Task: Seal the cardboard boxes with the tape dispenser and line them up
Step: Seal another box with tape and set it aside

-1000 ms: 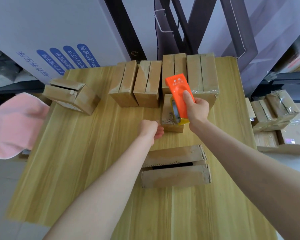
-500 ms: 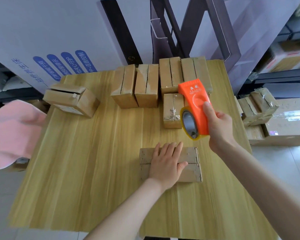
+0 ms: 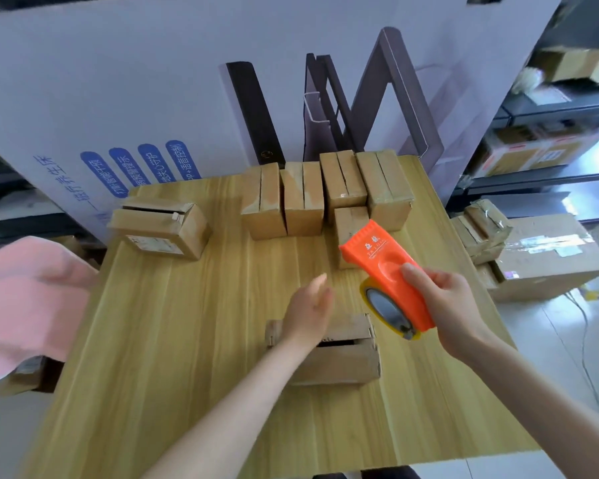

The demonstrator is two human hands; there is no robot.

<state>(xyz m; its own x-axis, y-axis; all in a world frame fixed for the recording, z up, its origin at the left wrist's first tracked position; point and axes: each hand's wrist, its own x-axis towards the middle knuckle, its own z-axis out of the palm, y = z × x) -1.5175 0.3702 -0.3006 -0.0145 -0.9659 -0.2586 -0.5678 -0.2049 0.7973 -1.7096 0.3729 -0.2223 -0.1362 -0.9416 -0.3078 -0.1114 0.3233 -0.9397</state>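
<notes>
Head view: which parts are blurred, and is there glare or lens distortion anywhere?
In the head view, the left hand is smeared by blur, while the tape dispenser in the right hand is fairly sharp; glare sits on the taped carton on the floor at right; the table edges splay outward, a wide-angle effect.

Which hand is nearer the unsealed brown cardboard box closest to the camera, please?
Left: left hand over the box's far edge; right hand, holding the orange tape dispenser, beyond its right side.

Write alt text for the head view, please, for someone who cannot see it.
A right hand grips an orange tape dispenser above a wooden table, beside an open left hand over an unsealed cardboard box. More boxes line the far edge.
</notes>
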